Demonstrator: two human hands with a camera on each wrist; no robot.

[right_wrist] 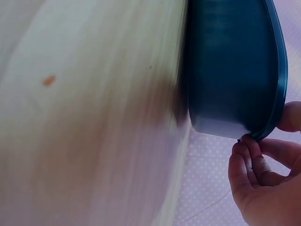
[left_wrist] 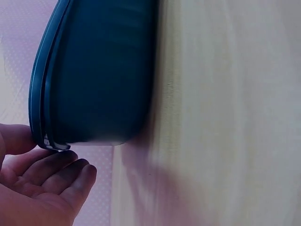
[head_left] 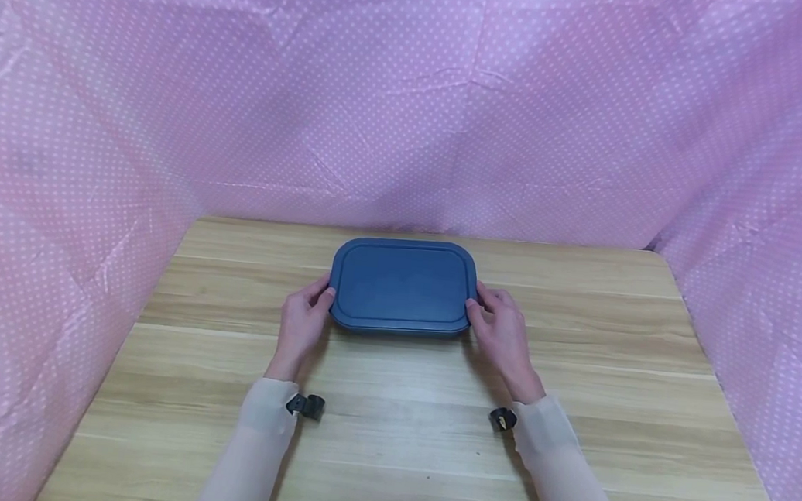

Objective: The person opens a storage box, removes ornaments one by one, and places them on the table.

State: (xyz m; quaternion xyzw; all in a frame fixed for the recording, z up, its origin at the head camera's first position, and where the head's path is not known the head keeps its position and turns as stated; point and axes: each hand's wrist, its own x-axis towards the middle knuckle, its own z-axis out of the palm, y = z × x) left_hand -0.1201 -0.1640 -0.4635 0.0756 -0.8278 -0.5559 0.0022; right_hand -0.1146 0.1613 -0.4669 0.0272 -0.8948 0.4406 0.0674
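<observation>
A dark blue, rounded rectangular food container (head_left: pixel 404 286) with a lid sits near the back of the table, its long side toward me. My left hand (head_left: pixel 304 317) grips its left end, thumb at the lid's edge and fingers beneath the rim. At the opposite end my right hand (head_left: pixel 503 331) pinches the rim the same way. In the left wrist view, a small light clip part shows at the rim between thumb and curled fingers of the left hand (left_wrist: pixel 44 183). The right wrist view has fingertips of the right hand (right_wrist: pixel 268 181) right under the rim. The lid conceals the inside.
The wood-grain table (head_left: pixel 395 436) has its back edge just behind the container. Pink polka-dot cloth (head_left: pixel 411 111) hangs behind it and along both sides. A dark band (head_left: pixel 306 407) is worn at the left wrist and another dark band (head_left: pixel 502 420) at the right.
</observation>
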